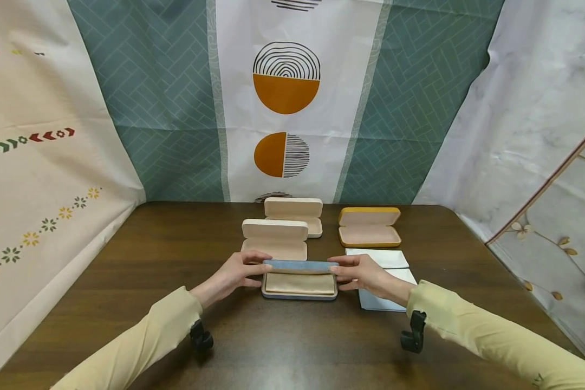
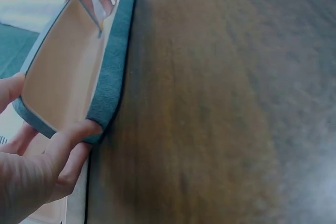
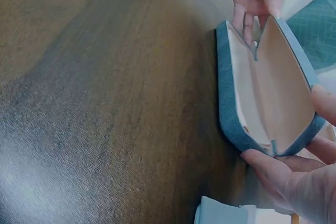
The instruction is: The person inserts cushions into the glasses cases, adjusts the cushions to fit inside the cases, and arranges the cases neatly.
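Observation:
A blue glasses case [image 1: 299,297] lies on the table with its lid [image 1: 299,265] raised partway. A flat beige piece, perhaps a folded cloth [image 1: 299,283], fills its base. At the case's left end, my left hand [image 1: 235,275] grips the lid and the hinge corner, its thumb and fingers on both parts. My right hand [image 1: 368,275] holds the opposite end the same way. In the left wrist view the beige lining [image 2: 63,72] of the lid shows between the hands. The right wrist view has my right fingers curled around the case's near end [image 3: 231,93].
Two cream glasses cases [image 1: 275,230] [image 1: 293,207] stand with lids up behind the blue one. A yellow case [image 1: 369,216], also with its lid up, is at the back right. Pale folded cloths [image 1: 377,300] lie beside and partly under my right hand.

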A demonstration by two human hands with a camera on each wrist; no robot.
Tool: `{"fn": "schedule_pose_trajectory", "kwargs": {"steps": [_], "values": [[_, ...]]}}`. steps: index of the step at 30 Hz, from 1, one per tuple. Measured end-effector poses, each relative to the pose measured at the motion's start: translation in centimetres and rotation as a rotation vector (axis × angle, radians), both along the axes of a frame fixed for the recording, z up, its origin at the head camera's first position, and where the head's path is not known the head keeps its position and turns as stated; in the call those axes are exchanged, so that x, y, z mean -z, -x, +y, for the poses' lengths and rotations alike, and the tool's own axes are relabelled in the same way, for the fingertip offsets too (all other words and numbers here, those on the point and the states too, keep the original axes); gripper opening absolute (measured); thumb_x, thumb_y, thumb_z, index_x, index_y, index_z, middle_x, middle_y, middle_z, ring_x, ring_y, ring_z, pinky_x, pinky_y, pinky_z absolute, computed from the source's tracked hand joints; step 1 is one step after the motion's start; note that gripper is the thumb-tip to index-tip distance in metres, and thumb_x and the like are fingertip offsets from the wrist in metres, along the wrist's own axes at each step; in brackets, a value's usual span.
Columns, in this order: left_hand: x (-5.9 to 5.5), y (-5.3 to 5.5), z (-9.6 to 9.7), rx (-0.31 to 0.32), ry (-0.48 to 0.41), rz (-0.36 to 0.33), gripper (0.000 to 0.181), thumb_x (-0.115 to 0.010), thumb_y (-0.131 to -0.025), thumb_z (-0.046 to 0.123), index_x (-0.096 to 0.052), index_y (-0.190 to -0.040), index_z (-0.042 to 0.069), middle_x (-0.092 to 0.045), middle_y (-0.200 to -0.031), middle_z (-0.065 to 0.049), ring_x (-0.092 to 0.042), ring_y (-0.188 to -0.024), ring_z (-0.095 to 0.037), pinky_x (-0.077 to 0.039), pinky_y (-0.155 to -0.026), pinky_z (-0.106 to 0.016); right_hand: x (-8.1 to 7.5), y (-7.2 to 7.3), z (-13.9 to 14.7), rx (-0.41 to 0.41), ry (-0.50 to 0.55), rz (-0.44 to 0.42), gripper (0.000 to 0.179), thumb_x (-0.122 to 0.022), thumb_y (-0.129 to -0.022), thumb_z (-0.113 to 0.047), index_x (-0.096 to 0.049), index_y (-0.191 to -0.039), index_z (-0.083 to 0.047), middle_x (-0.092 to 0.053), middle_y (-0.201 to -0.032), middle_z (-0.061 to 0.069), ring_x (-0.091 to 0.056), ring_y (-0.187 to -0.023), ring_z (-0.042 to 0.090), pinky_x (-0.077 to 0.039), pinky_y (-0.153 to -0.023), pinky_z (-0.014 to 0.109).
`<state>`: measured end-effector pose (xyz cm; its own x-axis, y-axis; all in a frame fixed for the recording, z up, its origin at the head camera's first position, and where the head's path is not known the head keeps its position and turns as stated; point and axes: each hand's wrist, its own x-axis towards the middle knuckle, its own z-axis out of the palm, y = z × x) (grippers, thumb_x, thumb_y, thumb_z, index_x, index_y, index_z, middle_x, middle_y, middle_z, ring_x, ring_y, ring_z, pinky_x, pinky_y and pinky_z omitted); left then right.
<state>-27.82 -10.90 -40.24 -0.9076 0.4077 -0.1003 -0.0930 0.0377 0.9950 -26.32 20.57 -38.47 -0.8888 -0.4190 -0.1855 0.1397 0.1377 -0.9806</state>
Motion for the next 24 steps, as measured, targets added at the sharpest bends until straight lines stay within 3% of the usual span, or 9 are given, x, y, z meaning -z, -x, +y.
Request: {"fn": "schedule_pose_trajectory", "kwargs": {"steps": [10, 16, 20, 24], "values": [[0.3, -0.4, 0.1, -0.021, -0.026, 0.017, 0.045, -0.07, -0.081, 0.014, -0.053, -0.117, -0.006, -0.047, -0.117, -0.015, -0.054, -0.095, -0.021, -0.048, -0.075, -0.042, 0.4, -0.6, -0.7, 0.063, 0.039, 0.012, 0.056, -0.062, -0.087, -0.014, -0.038, -0.13, 0.011, -0.046, -0.123, 0.022, -0.05, -0.104, 0.037, -0.044, -0.082, 0.045], [0.5, -0.5, 0.0, -0.024, -0.023, 0.03, 0.046, -0.072, -0.078, 0.011, -0.054, -0.116, -0.007, -0.048, -0.118, -0.015, -0.057, -0.088, -0.021, -0.048, -0.075, -0.039, 0.7, -0.7, -0.7, 0.075, 0.024, 0.033, 0.055, -0.066, -0.084, -0.012, -0.042, -0.129, 0.01, -0.035, -0.133, 0.027, -0.05, -0.106, 0.033, -0.045, -0.081, 0.042], [1.1, -0.7, 0.1, -0.039, 0.039, 0.121, 0.04, -0.073, -0.076, 0.007, -0.058, -0.111, -0.005, -0.051, -0.117, -0.014, -0.058, -0.087, -0.021, -0.049, -0.073, -0.036, 1.0, -0.9, -0.7, 0.096, -0.034, 0.083, 0.05, -0.068, -0.081, -0.007, -0.049, -0.123, 0.01, -0.043, -0.128, 0.026, -0.056, -0.099, 0.027, -0.047, -0.078, 0.039], [1.4, -1.0, 0.3, -0.07, 0.156, 0.26, 0.033, -0.074, -0.075, 0.007, -0.062, -0.104, -0.003, -0.055, -0.114, -0.014, -0.057, -0.091, -0.024, -0.049, -0.068, -0.033, 1.3, -1.0, -0.8, 0.102, -0.083, 0.142, 0.042, -0.068, -0.079, -0.001, -0.054, -0.117, 0.011, -0.052, -0.118, 0.023, -0.06, -0.09, 0.023, -0.048, -0.075, 0.038]]}}
